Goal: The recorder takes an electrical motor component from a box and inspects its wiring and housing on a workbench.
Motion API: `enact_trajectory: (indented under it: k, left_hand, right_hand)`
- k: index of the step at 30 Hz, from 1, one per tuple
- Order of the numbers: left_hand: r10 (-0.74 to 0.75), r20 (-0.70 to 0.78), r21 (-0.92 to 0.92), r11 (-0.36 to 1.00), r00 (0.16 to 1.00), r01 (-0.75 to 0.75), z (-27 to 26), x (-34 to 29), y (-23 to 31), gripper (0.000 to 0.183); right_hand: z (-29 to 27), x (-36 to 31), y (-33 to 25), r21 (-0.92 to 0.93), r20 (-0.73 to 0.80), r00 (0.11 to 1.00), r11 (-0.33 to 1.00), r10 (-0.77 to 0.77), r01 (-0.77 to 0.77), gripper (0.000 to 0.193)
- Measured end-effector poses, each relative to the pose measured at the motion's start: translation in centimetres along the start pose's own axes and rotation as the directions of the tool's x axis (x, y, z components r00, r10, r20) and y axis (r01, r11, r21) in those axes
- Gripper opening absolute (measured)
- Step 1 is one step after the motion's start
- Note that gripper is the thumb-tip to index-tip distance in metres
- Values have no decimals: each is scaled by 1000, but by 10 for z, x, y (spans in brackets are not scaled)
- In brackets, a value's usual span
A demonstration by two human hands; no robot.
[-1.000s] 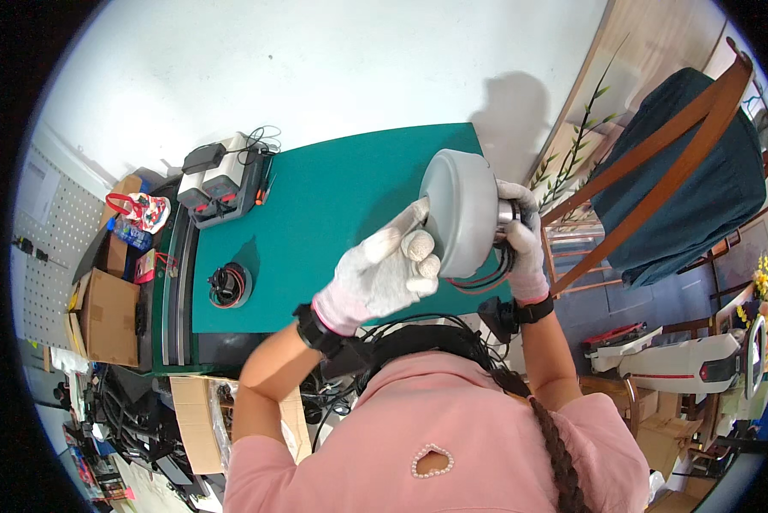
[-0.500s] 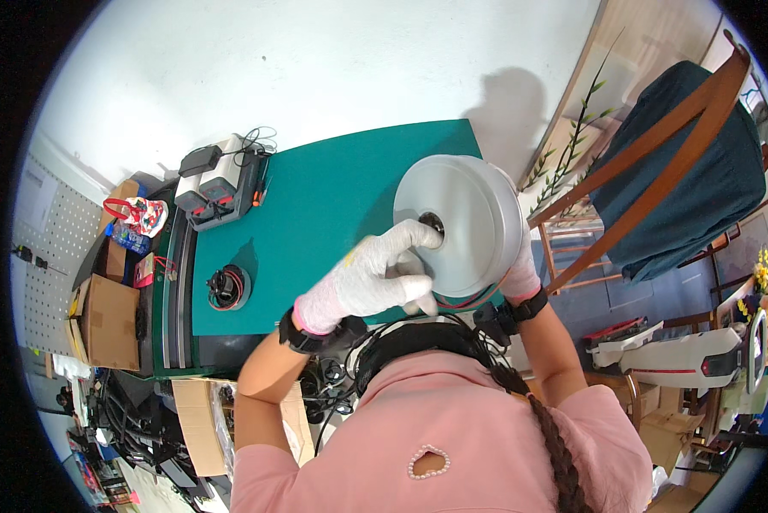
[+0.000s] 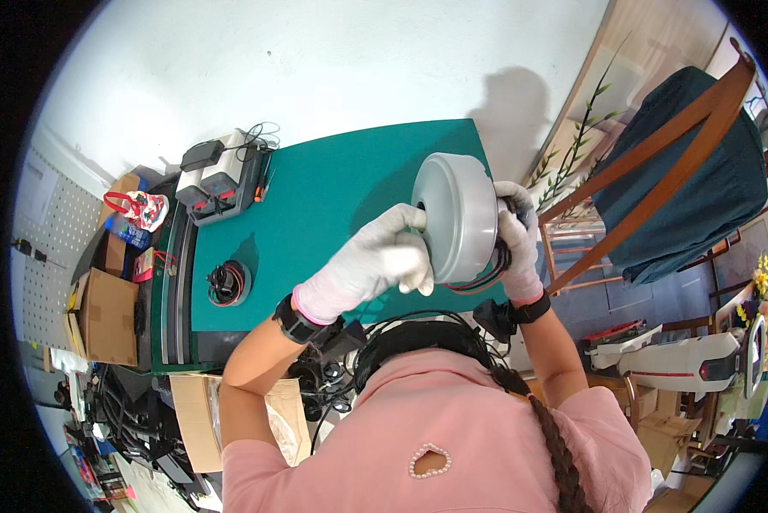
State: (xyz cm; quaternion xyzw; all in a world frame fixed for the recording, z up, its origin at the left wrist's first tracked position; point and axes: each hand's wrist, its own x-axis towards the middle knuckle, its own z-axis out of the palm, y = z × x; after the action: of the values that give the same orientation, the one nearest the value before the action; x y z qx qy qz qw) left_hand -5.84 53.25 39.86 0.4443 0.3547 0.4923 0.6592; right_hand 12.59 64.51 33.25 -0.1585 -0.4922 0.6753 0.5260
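Grey drum (image 3: 459, 218): turned more edge-on than half a second ago, flat face now to the left; held up over right end of green desk (image 3: 315, 201).
Right hand (image 3: 522, 244): closed on drum's rear side.
Left hand (image 3: 368, 259): half-curled at flat face; can't tell if gripping.
Wires (image 3: 473, 285): red and black, under drum.
Desk left: round part (image 3: 229, 284) with coiled leads, grey-black case (image 3: 223, 181) behind.

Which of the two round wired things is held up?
The larger grey drum, gripped by the right hand; the smaller one sits on the green surface.
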Motion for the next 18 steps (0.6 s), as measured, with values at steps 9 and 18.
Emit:
enact_trajectory:
  k: [9, 18]
  left_hand:
    - [-57, 32, -18, 998, 998, 58, -1, -9, -19, 50]
    - [634, 222, 834, 270, 741, -481, -30, 5, -14, 50]
  right_hand:
    - [9, 1, -31, -230, 208, 956, 939, -209, 255, 36]
    - [18, -2, -55, -548, 539, 759, 533, -365, 645, 38]
